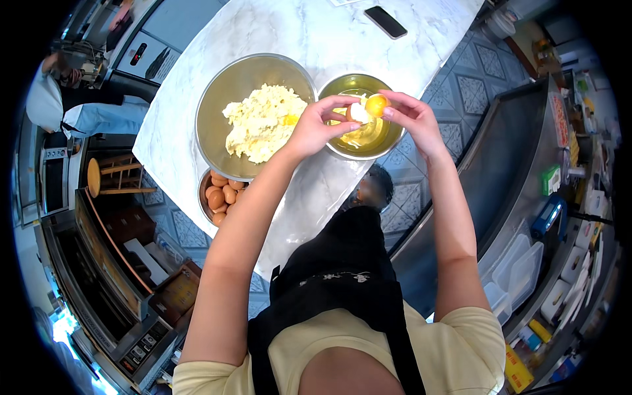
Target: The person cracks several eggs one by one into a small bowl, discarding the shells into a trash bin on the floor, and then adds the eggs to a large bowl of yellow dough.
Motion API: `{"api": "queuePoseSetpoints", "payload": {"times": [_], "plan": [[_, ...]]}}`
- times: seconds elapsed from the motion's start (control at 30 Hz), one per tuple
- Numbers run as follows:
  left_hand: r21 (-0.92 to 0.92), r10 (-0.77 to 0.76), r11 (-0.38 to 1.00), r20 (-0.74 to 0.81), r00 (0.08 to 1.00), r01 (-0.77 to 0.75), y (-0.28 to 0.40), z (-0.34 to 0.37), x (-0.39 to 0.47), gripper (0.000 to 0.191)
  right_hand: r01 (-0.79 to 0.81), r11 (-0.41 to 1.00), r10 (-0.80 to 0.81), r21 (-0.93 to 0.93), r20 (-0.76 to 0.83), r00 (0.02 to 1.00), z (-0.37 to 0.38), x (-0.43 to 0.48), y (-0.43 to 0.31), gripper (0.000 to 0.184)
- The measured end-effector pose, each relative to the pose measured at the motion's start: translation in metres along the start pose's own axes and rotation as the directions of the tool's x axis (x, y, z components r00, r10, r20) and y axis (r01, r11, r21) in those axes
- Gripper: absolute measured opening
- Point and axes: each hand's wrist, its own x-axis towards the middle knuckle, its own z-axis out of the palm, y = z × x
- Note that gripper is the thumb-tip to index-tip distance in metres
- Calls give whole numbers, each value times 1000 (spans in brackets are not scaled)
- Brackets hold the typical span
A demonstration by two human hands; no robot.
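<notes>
My left hand (316, 129) holds an eggshell half (356, 113) with its white inside showing. Close beside it, my right hand (412, 117) grips another shell half with an egg yolk (377, 105) in it. Both hands are above a smaller metal bowl (363, 155) that contains clear egg white (363, 136). To its left stands a large metal bowl (212, 108) with a pale yellow, crumbly mixture (264, 121) and a yolk-coloured patch on it. Partly behind my left forearm, a bowl of brown eggs (216, 199) sits at the table's edge.
A smartphone (385, 22) lies on the marble-patterned table (345, 29). A metal counter (493, 163) with plastic containers runs along the right. At the left are a wooden stool (116, 175), an oven (103, 276) and another person (94, 111).
</notes>
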Motion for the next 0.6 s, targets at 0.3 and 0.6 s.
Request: {"api": "queuePoseSetpoints", "payload": {"times": [0.3, 0.6], "plan": [[-139, 11, 990, -14, 1000, -13, -3, 2, -4, 46, 462, 653, -423, -600, 218, 880, 23, -7, -40, 39], [-7, 4, 1000, -39, 999, -5, 16, -6, -10, 49, 404, 436, -639, -804, 39, 768, 26, -16, -30, 38]]}}
